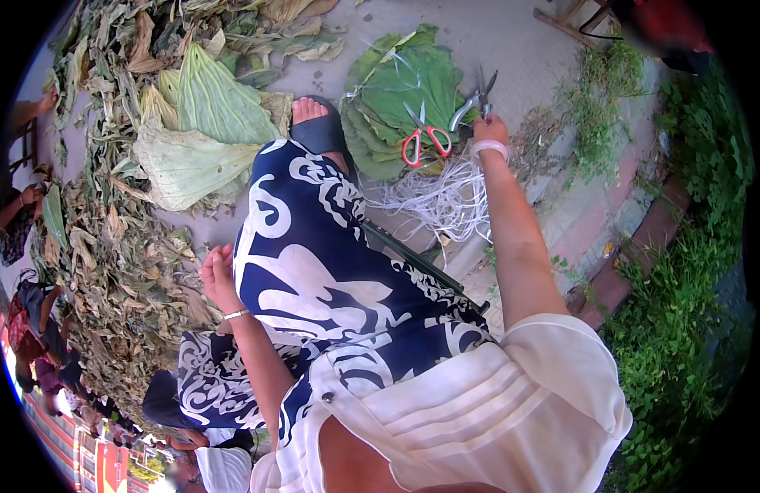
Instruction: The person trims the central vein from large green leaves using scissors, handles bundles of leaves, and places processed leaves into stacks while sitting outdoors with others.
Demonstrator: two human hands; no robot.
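Note:
My right hand (491, 128) grips a pair of pruning shears (469, 111) by a metal handle; their dark blades are spread. Beside them, scissors with red and white handles (418, 137) lie with blades apart on a stack of large green leaves (410, 86). Clear plastic strips lie across the stack's upper part. A tangle of white plastic string (444, 197) is between the stack and my right forearm. My left hand (219, 280), loosely curled and with nothing visible in it, is beside my knee, near the dry leaves.
Large pale leaves (216, 105) lie left of my sandalled foot (318, 126). A big heap of dried leaves (108, 259) spreads over the left. Other people's hands and arms show at the far left. A wooden stool leg (565, 28) stands top right, and green plants (676, 345) border the right side.

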